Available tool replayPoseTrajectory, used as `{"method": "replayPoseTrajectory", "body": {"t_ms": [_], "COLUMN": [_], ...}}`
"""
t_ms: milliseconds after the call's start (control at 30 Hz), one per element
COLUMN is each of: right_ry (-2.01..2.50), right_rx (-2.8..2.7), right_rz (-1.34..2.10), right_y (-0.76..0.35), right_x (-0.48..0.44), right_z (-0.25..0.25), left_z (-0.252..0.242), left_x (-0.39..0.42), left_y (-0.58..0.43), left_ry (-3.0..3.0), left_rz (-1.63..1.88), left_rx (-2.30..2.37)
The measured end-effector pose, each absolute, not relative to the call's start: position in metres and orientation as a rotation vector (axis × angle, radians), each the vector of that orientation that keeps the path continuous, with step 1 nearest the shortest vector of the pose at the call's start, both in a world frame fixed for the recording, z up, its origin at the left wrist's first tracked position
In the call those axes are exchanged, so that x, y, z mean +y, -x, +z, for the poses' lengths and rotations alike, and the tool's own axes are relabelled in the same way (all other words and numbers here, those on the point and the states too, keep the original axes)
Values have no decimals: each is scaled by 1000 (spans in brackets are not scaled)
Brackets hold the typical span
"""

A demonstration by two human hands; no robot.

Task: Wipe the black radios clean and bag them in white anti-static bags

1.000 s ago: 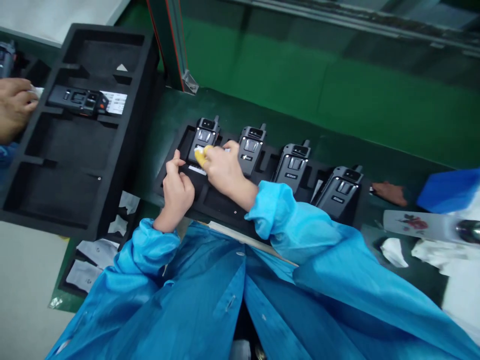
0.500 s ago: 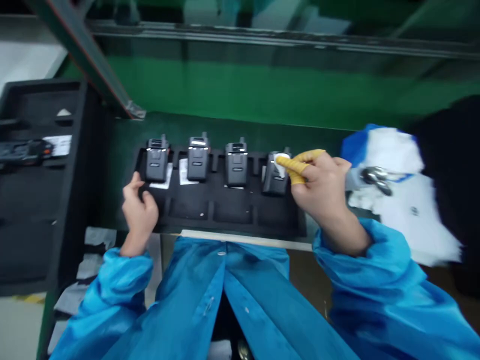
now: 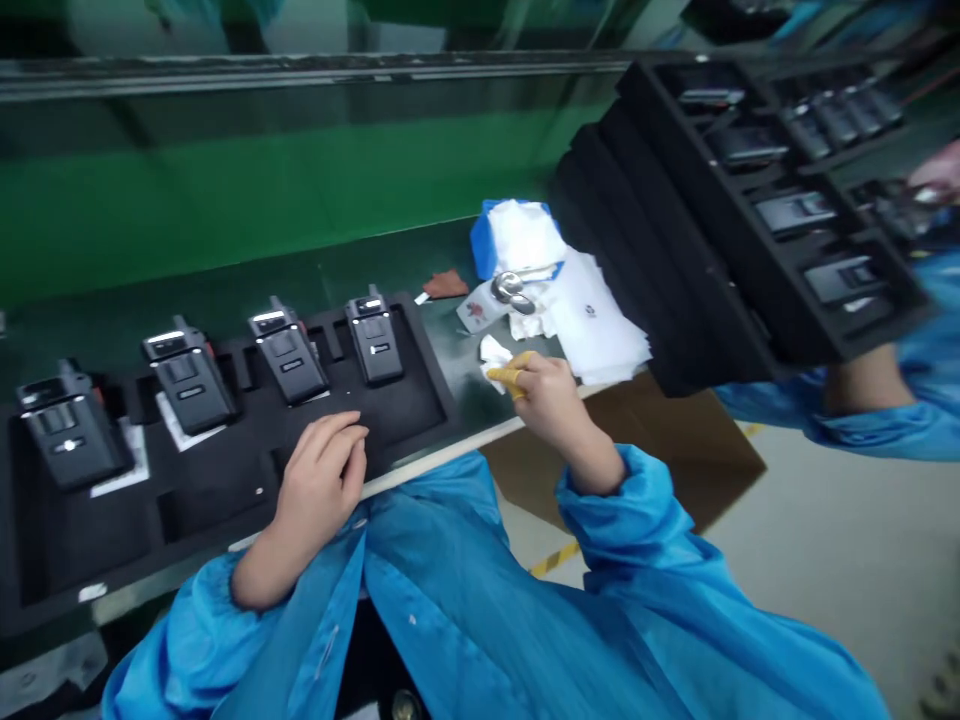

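- I see the right hand (image 3: 551,398) with its yellow-covered fingers (image 3: 512,376) bunched and pointing left; whether they grip anything, I can't tell.
- At those fingertips lies a crumpled white wipe (image 3: 495,352), soft and creased, on the green bench (image 3: 476,400).
- The left hand (image 3: 322,475) is loosely open, fingers together and slightly curled, with nothing in it that I can see; it's over the near side of a black tray (image 3: 444,385), and I can't make out whether it touches.
- Just beyond the left hand are two handsets (image 3: 290,358), and two more lie off to its left; all have dark grey casings, a stubby antenna, a shiny strip near the top and a small pale label low down.
- White slips (image 3: 184,430) show from under some.
- Beyond the right hand I have a flower-printed bottle (image 3: 480,308), a brown scrap (image 3: 446,284) and a blue box (image 3: 482,245).
- To its right, black trays (image 3: 660,250) stand stacked.
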State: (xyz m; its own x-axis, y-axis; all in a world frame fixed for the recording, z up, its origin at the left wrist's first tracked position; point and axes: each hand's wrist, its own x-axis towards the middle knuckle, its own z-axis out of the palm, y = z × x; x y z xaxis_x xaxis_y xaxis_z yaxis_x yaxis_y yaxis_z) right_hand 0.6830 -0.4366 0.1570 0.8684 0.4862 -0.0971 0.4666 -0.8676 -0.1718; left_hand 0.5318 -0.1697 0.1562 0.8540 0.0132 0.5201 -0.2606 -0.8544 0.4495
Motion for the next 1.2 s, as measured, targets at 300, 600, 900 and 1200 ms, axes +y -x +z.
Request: {"method": "replayPoseTrajectory", "body": {"t_ms": [300, 600, 900, 1200], "right_ry": [2960, 2979, 2889, 2660], "right_rx": [-448, -181, -689, -1077], "right_rz": [11, -308, -475, -333], "right_y": [-696, -721, -755, -731], "right_x": [-435, -445, -422, -338], "right_z": [150, 169, 195, 197], "left_z": [156, 146, 140, 135], "left_x": [-190, -196, -209, -204], "left_y": [-559, -565, -568, -566], "left_ry": [-2564, -2671, -2757, -2726], "left_rz": [628, 539, 323, 411], "left_rx": [-227, -206, -166, -49]}}
